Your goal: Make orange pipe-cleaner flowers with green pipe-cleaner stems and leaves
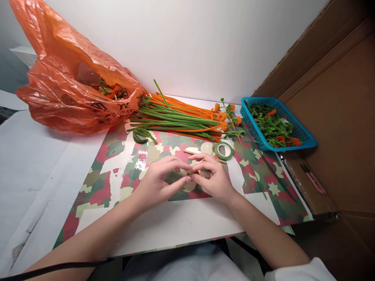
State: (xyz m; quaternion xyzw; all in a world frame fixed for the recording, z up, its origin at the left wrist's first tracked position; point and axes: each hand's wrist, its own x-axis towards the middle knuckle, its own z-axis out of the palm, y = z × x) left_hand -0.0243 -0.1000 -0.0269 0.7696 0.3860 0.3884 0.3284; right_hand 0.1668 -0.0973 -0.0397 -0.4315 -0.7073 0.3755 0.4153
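Pipe-cleaner piece [195,171] mostly hidden, only an orange speck showing, pinched between the fingertips of left hand [159,184] and right hand [213,178], just above the camouflage mat [117,173]. Beyond, green tape roll [224,151]. Blue basket [290,146] holding green loops and orange bits. Orange plastic bag [67,78], contents dim: a few green and orange pieces.

orange bag [67,78] | pipe-cleaner bundle [178,117] | blue basket [290,146] | green tape roll [224,157] | pink snips [315,180]
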